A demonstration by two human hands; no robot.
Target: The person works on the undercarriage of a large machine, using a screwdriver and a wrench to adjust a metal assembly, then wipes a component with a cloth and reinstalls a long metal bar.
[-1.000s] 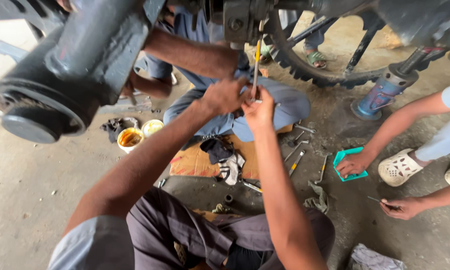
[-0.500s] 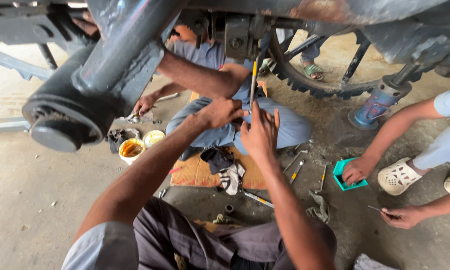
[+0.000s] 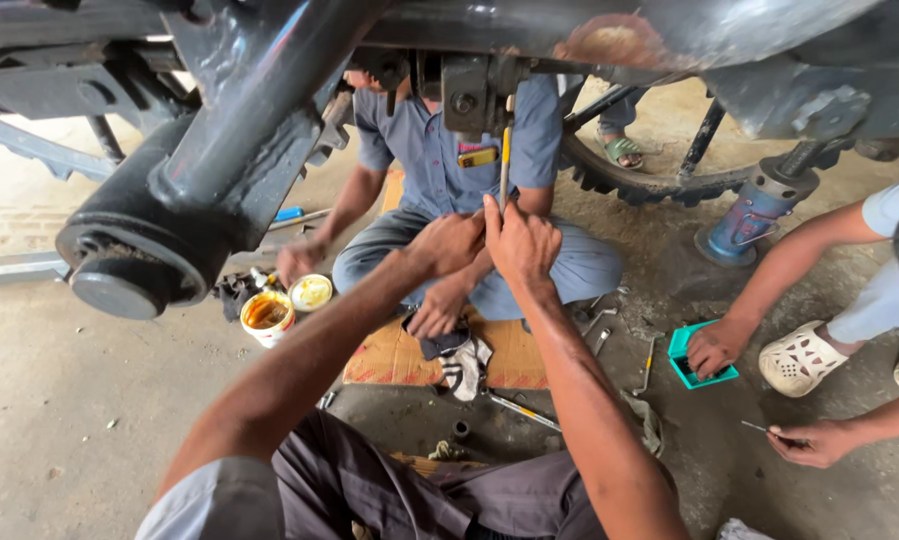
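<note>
Both my arms reach up under a vehicle's dark chassis. My right hand holds a thin yellow-handled tool, fingers stretched up along its shaft. The tool stands upright, its tip at a grey bracket on the underside. My left hand is curled tight against the right one around the tool's lower end, which is hidden between the hands.
A co-worker in a blue shirt sits facing me on a cardboard mat. Nearby are two grease tubs, an axle housing, a blue jack, loose wrenches and another person's hand on a teal box.
The view has tilted, so my hands sit lower in the frame. My right fingers have straightened along the tool's shaft. Both hands stay at the tool.
</note>
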